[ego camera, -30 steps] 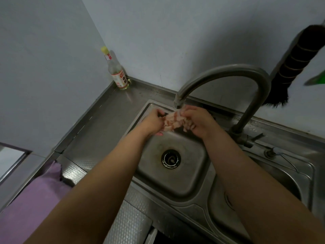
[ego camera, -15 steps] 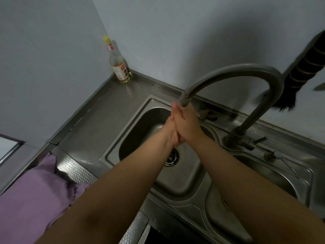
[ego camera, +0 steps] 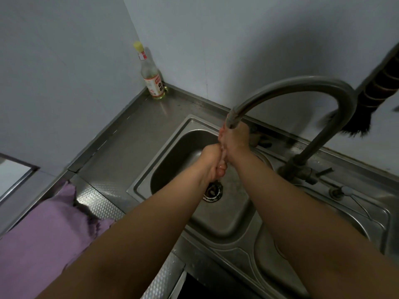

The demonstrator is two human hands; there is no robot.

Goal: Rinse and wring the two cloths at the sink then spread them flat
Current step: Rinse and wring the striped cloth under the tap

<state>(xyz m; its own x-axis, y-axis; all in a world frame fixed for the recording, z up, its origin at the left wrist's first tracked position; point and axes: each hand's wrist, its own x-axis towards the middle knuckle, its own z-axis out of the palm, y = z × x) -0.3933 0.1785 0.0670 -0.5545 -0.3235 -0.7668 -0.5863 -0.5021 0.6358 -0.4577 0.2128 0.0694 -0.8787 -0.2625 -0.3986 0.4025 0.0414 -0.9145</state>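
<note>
1. Head view: I see my left hand (ego camera: 212,157) and right hand (ego camera: 234,140) clenched around a bunched pink cloth (ego camera: 222,167) under the tap (ego camera: 291,83), over the sink (ego camera: 194,124).
2. Purple cloth (ego camera: 38,238) lies crumpled on the tabletop (ego camera: 138,134), left.
3. Judgement: first cloth mid-wring; second cloth and all spreading left.

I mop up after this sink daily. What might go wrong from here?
1. Both hands, left hand and right hand, squeeze the small cloth right under the faucet spout, so water may spray onto the counter.
2. The purple cloth lies by the counter's edge; an elbow might drag it off.
</note>
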